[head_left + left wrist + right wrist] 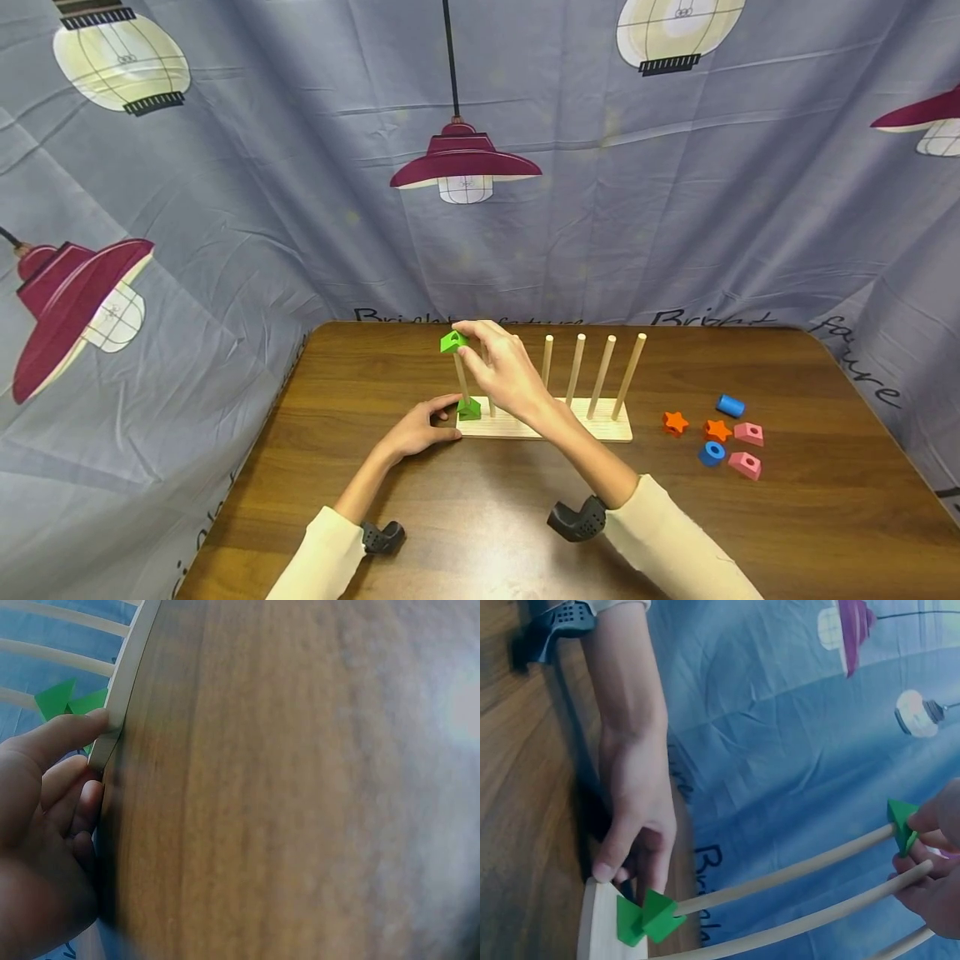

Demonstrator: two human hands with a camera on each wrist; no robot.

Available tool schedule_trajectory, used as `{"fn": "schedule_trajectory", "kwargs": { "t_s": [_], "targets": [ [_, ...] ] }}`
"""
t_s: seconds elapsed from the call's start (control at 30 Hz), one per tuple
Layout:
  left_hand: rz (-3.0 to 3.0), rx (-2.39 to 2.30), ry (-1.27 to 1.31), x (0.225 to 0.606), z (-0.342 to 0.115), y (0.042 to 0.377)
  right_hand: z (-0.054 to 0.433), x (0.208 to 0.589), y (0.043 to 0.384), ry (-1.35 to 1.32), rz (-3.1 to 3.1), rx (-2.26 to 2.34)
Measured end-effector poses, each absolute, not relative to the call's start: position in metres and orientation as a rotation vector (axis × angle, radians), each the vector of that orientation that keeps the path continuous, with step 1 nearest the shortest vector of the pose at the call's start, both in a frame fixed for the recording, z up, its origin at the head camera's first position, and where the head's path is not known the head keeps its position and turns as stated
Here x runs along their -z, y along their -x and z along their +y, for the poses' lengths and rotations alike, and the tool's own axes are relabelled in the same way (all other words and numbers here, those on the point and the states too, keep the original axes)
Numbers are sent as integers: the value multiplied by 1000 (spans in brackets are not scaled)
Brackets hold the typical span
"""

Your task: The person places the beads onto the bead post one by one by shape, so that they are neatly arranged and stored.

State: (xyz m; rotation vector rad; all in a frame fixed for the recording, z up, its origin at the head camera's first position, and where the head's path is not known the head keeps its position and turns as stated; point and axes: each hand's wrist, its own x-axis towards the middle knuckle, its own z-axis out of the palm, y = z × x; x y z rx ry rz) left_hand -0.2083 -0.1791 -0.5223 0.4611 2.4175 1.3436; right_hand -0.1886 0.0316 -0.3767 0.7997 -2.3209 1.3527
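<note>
My right hand (pixel 506 373) pinches a green angular block (pixel 453 342) with a hole between thumb and fingers, at the top of the leftmost peg (pixel 461 380). In the right wrist view this green block (pixel 901 825) meets the peg's tip. More green (pixel 468 410) sits round the foot of that peg; whether it is one block or two I cannot tell. My left hand (pixel 422 428) holds the left end of the pale wooden peg base (pixel 510 428), thumb at the front corner and fingers at the end. The right forearm and hand hide part of the base and some pegs.
Several bare pegs (pixel 598 379) rise from the base's right part. On the brown table (pixel 810 517) to the right lie two orange stars (pixel 675 423), a blue cylinder (pixel 730 406), a blue ring-shaped block (pixel 712 453) and two pink blocks (pixel 745 465). A patterned curtain (pixel 600 208) hangs behind.
</note>
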Motion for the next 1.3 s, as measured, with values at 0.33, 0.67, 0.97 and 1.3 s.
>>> {"fn": "schedule_trajectory", "kwargs": {
  "t_s": [0.33, 0.67, 0.97, 1.3],
  "targets": [
    [2448, -1328, -485, 522, -179, 209, 27, 386, 186, -631, -2262, -1586],
    [2454, -1336, -504, 523, -180, 208, 19, 402, 185, -485, -2159, -1810],
    [2470, -1329, -511, 524, -179, 209, 15, 423, 185, -403, -2113, -1962],
    [2468, -1331, -543, 525, -180, 210, 17, 480, 183, -314, -2244, -1936]
  ]
}}
